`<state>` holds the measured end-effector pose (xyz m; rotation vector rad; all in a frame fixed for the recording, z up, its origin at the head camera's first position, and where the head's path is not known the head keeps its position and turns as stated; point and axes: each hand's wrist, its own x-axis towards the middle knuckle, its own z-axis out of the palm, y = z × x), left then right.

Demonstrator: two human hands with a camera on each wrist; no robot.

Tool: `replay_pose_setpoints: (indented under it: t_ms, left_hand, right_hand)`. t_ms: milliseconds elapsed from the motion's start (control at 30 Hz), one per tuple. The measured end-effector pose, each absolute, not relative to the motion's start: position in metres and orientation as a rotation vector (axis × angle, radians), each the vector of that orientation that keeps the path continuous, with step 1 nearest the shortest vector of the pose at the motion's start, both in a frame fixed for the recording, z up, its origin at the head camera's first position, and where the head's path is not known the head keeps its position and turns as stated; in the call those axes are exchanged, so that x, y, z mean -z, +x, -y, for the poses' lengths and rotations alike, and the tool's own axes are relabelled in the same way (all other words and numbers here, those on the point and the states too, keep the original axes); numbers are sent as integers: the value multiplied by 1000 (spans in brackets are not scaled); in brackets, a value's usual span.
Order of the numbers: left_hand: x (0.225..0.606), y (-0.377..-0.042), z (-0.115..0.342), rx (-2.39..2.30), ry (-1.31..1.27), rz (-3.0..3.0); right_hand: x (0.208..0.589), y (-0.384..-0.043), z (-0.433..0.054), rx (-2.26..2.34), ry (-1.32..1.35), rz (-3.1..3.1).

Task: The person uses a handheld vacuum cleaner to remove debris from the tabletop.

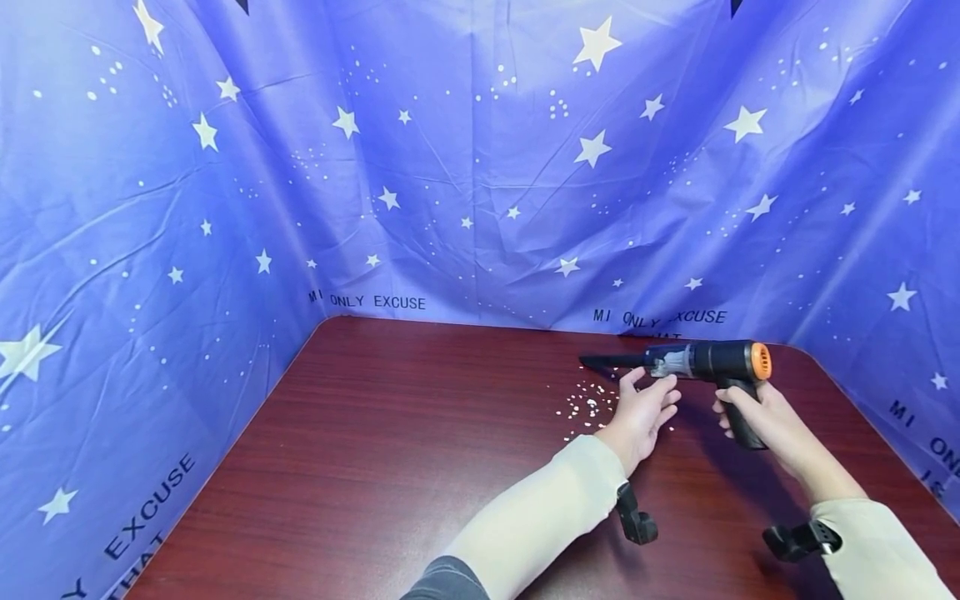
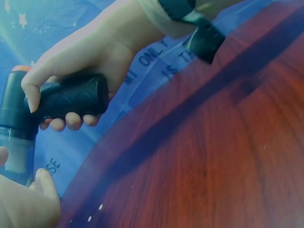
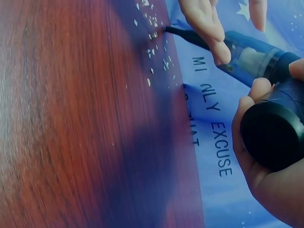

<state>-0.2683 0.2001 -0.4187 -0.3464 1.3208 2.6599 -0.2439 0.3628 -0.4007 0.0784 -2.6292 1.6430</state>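
My right hand (image 1: 772,421) grips the handle (image 2: 71,97) of a black handheld vacuum cleaner (image 1: 723,360) with an orange end cap and a clear dust chamber (image 1: 672,362). Held level above the table, it has its slim black nozzle (image 1: 609,362) pointing left. Just under the chamber and the base of the nozzle, my left hand (image 1: 643,414) has its fingers loosely spread, fingertips right at the tool. Small white scraps (image 1: 591,405) lie scattered on the table below the nozzle, some hidden behind my left hand. In the right wrist view, the nozzle tip overlaps the scraps (image 3: 153,35).
The dark red wooden table (image 1: 375,442) has rounded far corners. Blue cloth (image 1: 472,167) with stars and lettering hangs around its back and sides. Black camera mounts stick out from the left wrist (image 1: 637,518) and right wrist (image 1: 795,542).
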Motion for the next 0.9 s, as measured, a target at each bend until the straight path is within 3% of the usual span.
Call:
replay_pose_setpoints:
  t_ms: [400,900]
  left_hand:
    - [420,-254,-203,-2739,-450,-1217]
    - [430,-240,-193,-2629,-263,-1234]
  right_hand:
    - [397,-238,-374,-1610,98,2704]
    - [393,-226,-386,-1637,161,2757]
